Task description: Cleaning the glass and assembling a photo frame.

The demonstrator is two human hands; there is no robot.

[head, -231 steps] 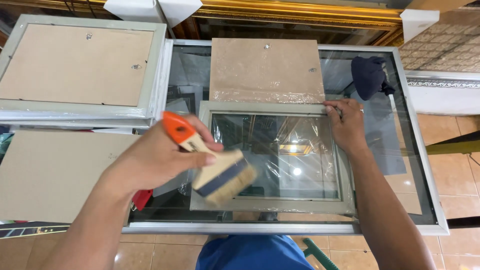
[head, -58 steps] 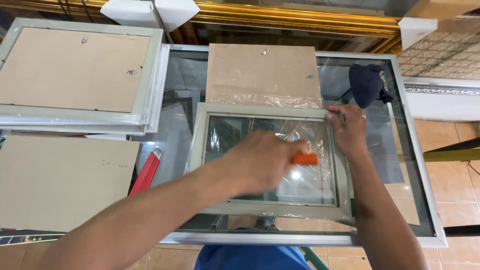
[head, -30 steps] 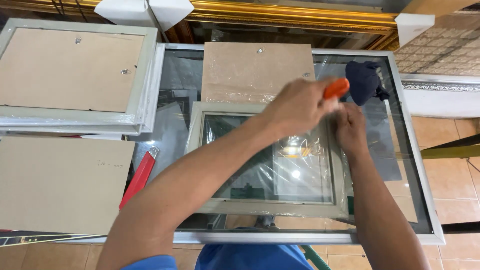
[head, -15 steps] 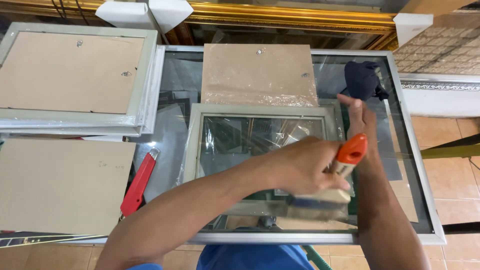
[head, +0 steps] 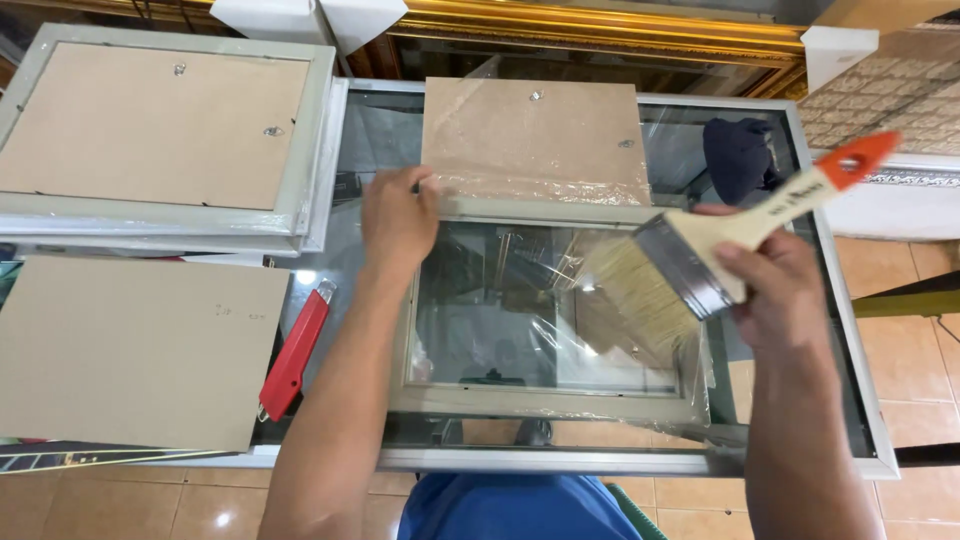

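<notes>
A grey-green picture frame (head: 545, 403) with a glass pane and loose plastic film lies on a glass-topped table (head: 600, 461). My left hand (head: 396, 222) rests flat on the frame's upper left corner. My right hand (head: 776, 296) grips a wide paintbrush (head: 700, 252) with a pale wooden handle and an orange tip. Its bristles hang over the right part of the glass pane. A brown backing board (head: 535, 140) lies just beyond the frame, touching its top edge.
A red utility knife (head: 295, 352) lies left of the frame. A stack of frames (head: 160, 130), back side up, sits at the upper left, and a brown board (head: 130, 350) at the lower left. A dark cloth (head: 738, 155) lies at the far right.
The brush was in my left hand, sweeping over the glass; now my right hand holds it. My left hand has moved to the frame's upper left corner, and my right hand has left the frame's edge.
</notes>
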